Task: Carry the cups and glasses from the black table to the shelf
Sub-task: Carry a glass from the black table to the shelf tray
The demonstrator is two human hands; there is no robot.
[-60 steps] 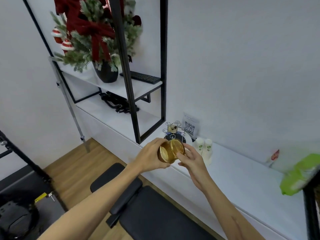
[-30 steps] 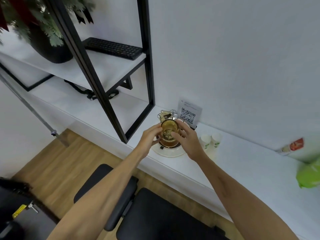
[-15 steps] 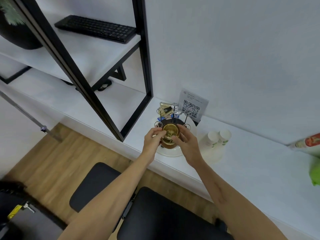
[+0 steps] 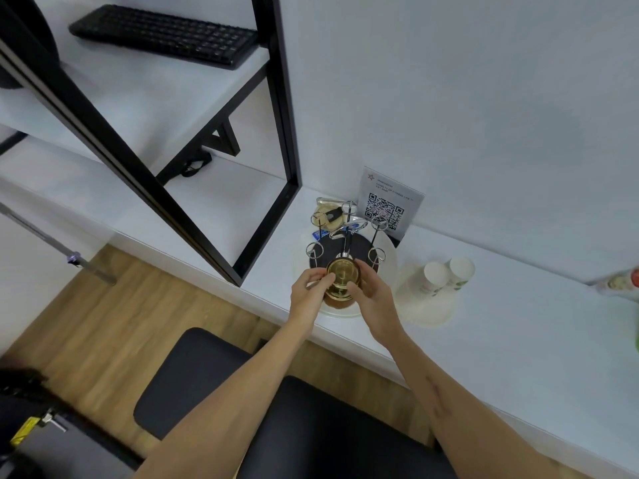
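An amber glass (image 4: 342,276) stands bottom-up over a front prong of a wire cup rack (image 4: 347,233), which sits on a round white tray (image 4: 389,252) on the white shelf (image 4: 501,305). My left hand (image 4: 307,292) pinches the glass from the left. My right hand (image 4: 371,293) grips it from the right. The rack's other looped prongs stand bare behind the glass.
Two white paper cups (image 4: 446,274) lie on a white plate right of the tray. A QR-code sign (image 4: 387,205) leans on the wall behind the rack. A black frame upright (image 4: 280,133) and a keyboard (image 4: 166,34) are to the left. A black padded bench (image 4: 276,426) is below.
I stepped closer to the shelf and both hands carried the amber glass down onto the front of the wire rack. The camera now looks more steeply down.
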